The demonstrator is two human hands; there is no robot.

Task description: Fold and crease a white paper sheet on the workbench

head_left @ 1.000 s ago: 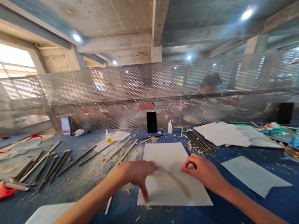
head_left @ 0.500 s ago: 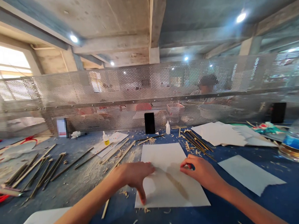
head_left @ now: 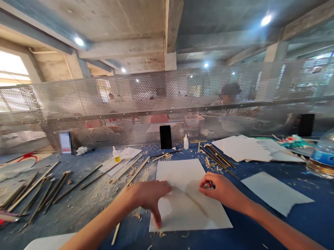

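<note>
A white sheet of paper (head_left: 184, 216) lies flat on the blue table (head_left: 133, 248) in front of me. My left hand (head_left: 155, 197) rests on the sheet's left part, its thumb and fingers spread apart and nothing in it. Over the sheet's right edge, my right hand (head_left: 218, 189) is curled with thumb and fingertips pinched together; whatever it may hold is too small to make out. A faint brownish diagonal streak shows on the paper between both hands.
Thin sticks (head_left: 45, 193) lie at the left and more sticks (head_left: 218, 157) behind the sheet. A yellow-labelled bottle (head_left: 116, 155), white bottle (head_left: 186, 142), black phone (head_left: 165, 137), stacked papers (head_left: 242, 148), torn sheet (head_left: 275, 192) and large water bottle (head_left: 327, 155) stand or lie around.
The whole view has shifted slightly, so the things appear a little further left. Both hands keep nearly the same pose and place over the sheet.
</note>
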